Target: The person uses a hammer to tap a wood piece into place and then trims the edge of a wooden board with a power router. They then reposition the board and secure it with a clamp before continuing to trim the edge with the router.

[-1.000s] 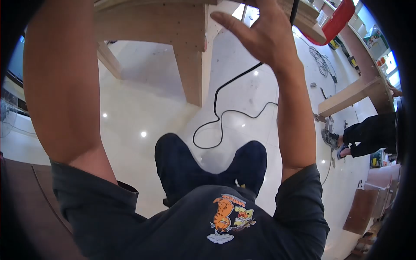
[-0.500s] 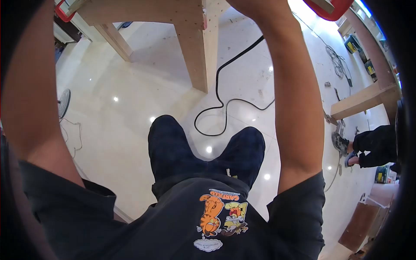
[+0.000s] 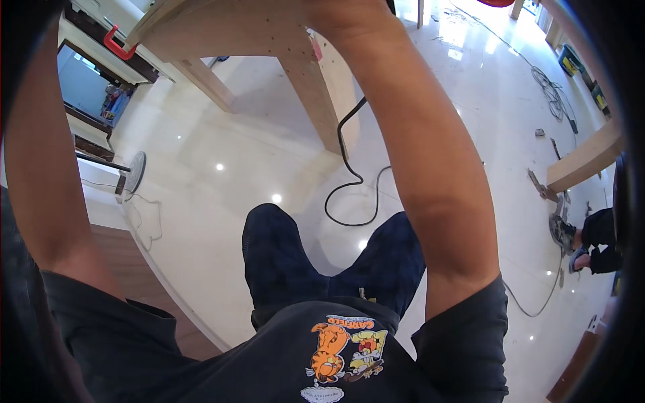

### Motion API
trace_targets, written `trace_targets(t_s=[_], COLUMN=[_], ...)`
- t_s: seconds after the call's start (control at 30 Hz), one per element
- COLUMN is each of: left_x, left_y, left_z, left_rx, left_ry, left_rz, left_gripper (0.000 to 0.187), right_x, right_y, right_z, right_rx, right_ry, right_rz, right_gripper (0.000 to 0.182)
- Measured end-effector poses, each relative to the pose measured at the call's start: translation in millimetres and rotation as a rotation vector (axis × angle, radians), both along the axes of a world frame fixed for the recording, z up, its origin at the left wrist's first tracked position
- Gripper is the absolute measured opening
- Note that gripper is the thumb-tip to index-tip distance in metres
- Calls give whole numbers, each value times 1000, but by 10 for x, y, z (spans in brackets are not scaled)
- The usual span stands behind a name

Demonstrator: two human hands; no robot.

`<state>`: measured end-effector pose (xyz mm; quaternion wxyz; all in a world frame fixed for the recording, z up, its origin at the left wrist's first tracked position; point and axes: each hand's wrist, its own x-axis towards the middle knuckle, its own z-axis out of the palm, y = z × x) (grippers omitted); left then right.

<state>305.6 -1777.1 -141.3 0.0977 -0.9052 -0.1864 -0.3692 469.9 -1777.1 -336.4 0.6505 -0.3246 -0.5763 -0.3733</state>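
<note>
My right forearm (image 3: 416, 127) reaches up across the view to the top edge, where the wrist lies over a wooden workpiece (image 3: 222, 30) on wooden legs. The fingers of my right hand are cut off by the frame, so what they hold is hidden. A small black part (image 3: 391, 5) shows beside that wrist. From under the arm a black cord (image 3: 344, 144) runs down and loops on the floor. At far left my left forearm (image 3: 44, 168) goes up out of frame, its hand out of sight. A red clamp (image 3: 117, 44) sits at the workpiece's left end.
A co-worker's feet and dark trousers (image 3: 598, 232) are at the right, by another wooden leg (image 3: 584, 158). Coiled cable (image 3: 547, 94) and scraps lie on the glossy tiled floor (image 3: 181, 208). A round-based stand (image 3: 136, 172) is at left, near a doorway (image 3: 87, 84).
The view has swung right to left, bringing the doorway and clamp into sight. My right forearm has moved leftward over the wooden workpiece. The co-worker's feet now sit nearer the right edge.
</note>
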Motion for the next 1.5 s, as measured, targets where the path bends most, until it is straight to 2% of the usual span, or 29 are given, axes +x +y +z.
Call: trace_targets(t_s=[0.2,0.27,0.43,0.53,0.7,0.8,1.0,1.1,1.2,1.33,1.43,1.5], left_x=[162,136,141,97,130,135,110,150,188,187,225,202], left_y=[-89,-71,-131,-61,-117,-139,22,-42,-88,-25,-82,-67], left_z=[-186,-136,-9,67,89,46,90,14,-9,25,-161,-163], left_rx=[132,97,-45,-80,-121,-120,-103,-43,4,7,68,42], left_ry=[-104,-108,-98,-91,-122,-81,-88,-103,-85,7,-110,-80], left_rz=[99,140,220,119,188,108,111,122,209,144,167,118], left_gripper=[51,54,58,57,53,53,57,58,59,63,65,63], right_x=[-15,-9,-23,-34,-55,-12,-16,-10,-18,-30,-22,-13], right_y=[65,28,85,34,11,-35,-30,-17,-11,22,40,54], right_z=[7,6,12,56,49,14,2,-9,-12,-11,-9,-6], right_rx=[40,26,10,-3,-8,-34,-88,-23,9,-21,-14,-14], right_ry=[48,40,28,23,42,12,6,3,21,39,52,42], right_rz=[16,25,46,16,10,-63,-138,-197,-202,-202,-161,-95], right_gripper=[19,19,27,36,43,41,34,34,27,15,12,12])
